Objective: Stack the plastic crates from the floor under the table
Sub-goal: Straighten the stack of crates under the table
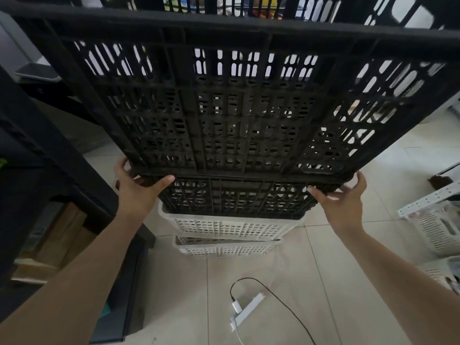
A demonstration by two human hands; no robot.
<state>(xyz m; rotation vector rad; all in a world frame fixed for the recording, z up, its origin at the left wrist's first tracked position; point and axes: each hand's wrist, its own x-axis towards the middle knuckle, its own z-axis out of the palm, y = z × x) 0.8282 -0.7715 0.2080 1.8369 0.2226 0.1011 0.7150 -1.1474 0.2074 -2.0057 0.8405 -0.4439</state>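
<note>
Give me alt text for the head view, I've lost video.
Both hands, left hand and right hand, hold the near edge of a large black crate, tilted up over a stack with another black crate on two white crates. A power strip lies on the tiled floor.

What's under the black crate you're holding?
Under the black crate, held by the left hand and right hand, sit another black crate and two stacked white crates. Their insides are covered.

Tiled floor [323, 270], white crates [229, 249] (stacked), power strip [246, 311]
</note>
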